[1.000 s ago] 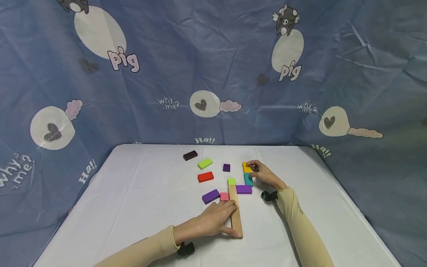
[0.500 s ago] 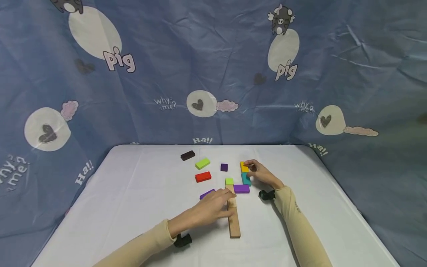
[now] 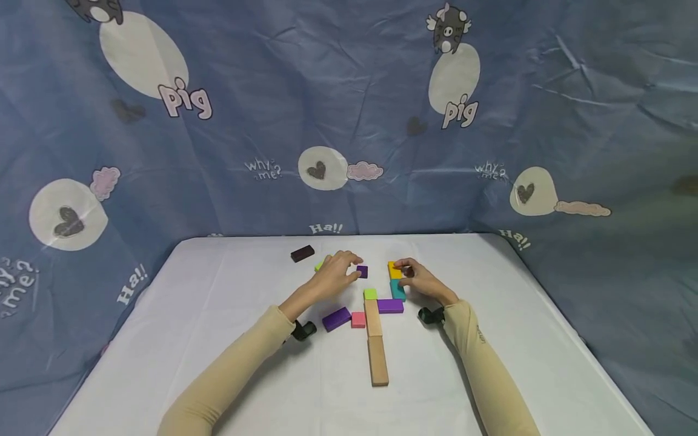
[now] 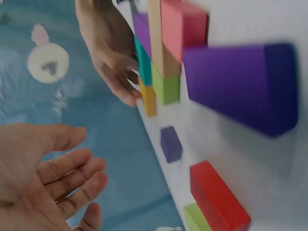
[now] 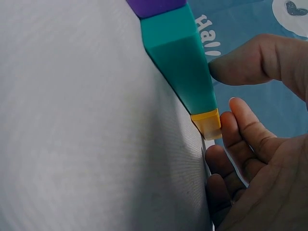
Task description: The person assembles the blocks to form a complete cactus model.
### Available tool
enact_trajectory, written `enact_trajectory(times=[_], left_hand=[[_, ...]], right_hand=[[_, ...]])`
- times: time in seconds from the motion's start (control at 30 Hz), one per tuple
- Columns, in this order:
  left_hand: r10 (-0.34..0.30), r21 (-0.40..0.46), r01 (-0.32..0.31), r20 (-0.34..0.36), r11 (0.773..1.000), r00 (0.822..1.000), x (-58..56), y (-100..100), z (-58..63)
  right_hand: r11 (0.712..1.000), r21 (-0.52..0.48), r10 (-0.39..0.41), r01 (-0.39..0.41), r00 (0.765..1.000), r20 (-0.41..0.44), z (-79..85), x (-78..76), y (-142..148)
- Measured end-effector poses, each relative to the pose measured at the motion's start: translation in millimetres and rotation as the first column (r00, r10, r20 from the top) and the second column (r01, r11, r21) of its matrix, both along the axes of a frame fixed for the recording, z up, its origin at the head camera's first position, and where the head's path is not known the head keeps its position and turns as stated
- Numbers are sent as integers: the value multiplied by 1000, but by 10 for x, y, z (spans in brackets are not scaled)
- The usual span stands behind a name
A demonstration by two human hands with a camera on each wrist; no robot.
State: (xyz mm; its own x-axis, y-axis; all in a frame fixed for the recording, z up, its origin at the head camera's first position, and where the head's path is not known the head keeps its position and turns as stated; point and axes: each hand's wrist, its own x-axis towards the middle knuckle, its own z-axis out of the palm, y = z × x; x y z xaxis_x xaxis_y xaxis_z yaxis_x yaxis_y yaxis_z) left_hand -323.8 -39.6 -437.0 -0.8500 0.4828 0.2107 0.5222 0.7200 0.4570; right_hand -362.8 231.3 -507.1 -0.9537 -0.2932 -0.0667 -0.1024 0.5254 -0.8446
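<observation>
My left hand (image 3: 334, 275) hovers at the far middle of the table, thumb and fingers spread and nothing between them. Its fingertips are right at a small dark purple cube (image 3: 362, 272). A red block (image 4: 219, 197) is hidden under this hand in the head view, and a lime block (image 3: 319, 266) is partly covered. On the right, my right hand (image 3: 425, 283) rests its relaxed fingers against a yellow block (image 3: 394, 270), with the thumb beside a teal block (image 5: 183, 62). Those two blocks lie end to end, and the teal one meets a purple block (image 3: 390, 306).
Two wooden blocks, the farther (image 3: 373, 318) and the nearer (image 3: 378, 361), form a line topped by a green cube (image 3: 370, 293). Left of it lie a pink cube (image 3: 358, 320) and another purple block (image 3: 336, 318). A dark brown block (image 3: 302, 253) sits near the back edge.
My left hand has lifted off the wooden blocks and moved away from me to the small dark purple cube. The right hand has stayed at the yellow and teal blocks.
</observation>
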Motion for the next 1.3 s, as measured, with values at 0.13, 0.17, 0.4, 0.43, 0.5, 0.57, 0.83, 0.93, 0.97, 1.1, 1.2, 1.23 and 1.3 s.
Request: enact_trajectory(times=[0.13, 0.17, 0.4, 0.43, 0.5, 0.57, 0.83, 0.93, 0.97, 1.1, 1.2, 1.23, 1.3], left_hand=[[17, -6, -17, 10, 1000, 1000, -226, 14, -74], [15, -11, -15, 15, 1000, 1000, -269, 16, -92], [32, -59, -29, 55, 998, 998, -422, -7, -178], [37, -62, -33, 62, 998, 997, -427, -12, -183], [44, -73, -39, 69, 997, 997, -435, -19, -193], [46, -79, -40, 81, 996, 996, -436, -22, -195], [7, -82, 3, 123, 997, 992, -457, -65, -208], [-27, -71, 36, 132, 997, 991, -474, -104, -219], [-41, -63, 50, 134, 997, 990, -479, -116, -221], [-99, -36, 105, 141, 994, 985, -493, -140, -224], [-124, -26, 129, 146, 991, 981, -492, -123, -215], [-128, -24, 133, 149, 991, 980, -488, -114, -209], [-129, -29, 136, 159, 990, 979, -483, -104, -206]], right_hand=[[1000, 4, 5, -5, 1000, -3, 17, 2, -18], [1000, 2, 3, -3, 1000, -2, 19, 2, -25], [1000, 7, 3, -3, 1000, 6, 4, -8, -70], [1000, 9, 6, -6, 1000, 5, -3, -12, -73], [1000, 14, 6, -6, 1000, 7, -9, -12, -79], [1000, 16, 7, -8, 1000, 7, -16, -16, -83], [1000, 12, 0, 0, 1000, 11, -10, -23, -57], [1000, 12, -5, 4, 1000, 11, -14, -32, -44], [1000, 11, -6, 6, 1000, 13, -12, -32, -40], [1000, 3, -8, 8, 1000, 18, 2, -15, -23], [1000, 0, -6, 6, 1000, 18, 24, 13, -22], [1000, -1, -6, 7, 1000, 18, 31, 23, -25], [1000, 0, -7, 7, 1000, 15, 37, 36, -34]])
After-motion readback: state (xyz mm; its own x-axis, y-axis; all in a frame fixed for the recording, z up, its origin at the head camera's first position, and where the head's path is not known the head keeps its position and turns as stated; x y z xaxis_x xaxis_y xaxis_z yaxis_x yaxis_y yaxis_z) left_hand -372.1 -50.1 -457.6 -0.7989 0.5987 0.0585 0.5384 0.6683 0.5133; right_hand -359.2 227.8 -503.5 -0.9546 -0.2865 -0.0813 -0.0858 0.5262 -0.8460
